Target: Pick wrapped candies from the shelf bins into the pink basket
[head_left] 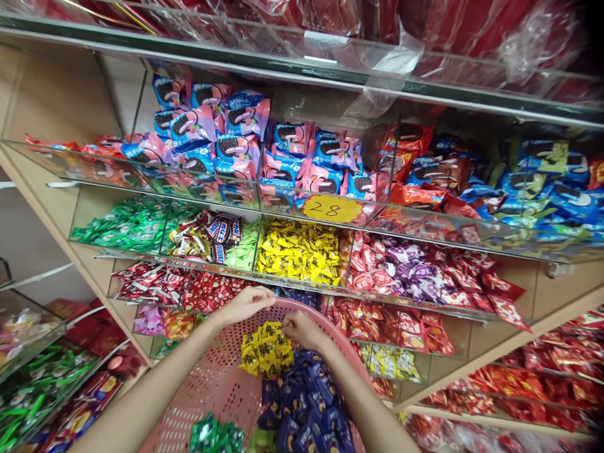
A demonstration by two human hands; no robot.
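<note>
A pink perforated plastic basket (207,371) tilts against the lower shelves. My left hand (249,302) is at its far rim, fingers bent together over the edge and appearing to grip it. Inside the basket, my right hand (302,328) has its fingers curled beside a heap of yellow-wrapped candies (267,350); whatever lies between those fingers is hidden. Dark blue wrapped candies (309,402) fill the basket's right side below my right wrist. Green-wrapped candies (217,434) lie near the bottom of the view.
Just above my hands, a glass-fronted bin holds more yellow candies (299,251). Green sweets (127,223), chocolate bars (219,234) and purple packets (410,267) share that row. Higher up are blue-pink cookie packs (193,126) and a yellow "28" tag (333,208). A glass ledge (302,66) crosses overhead.
</note>
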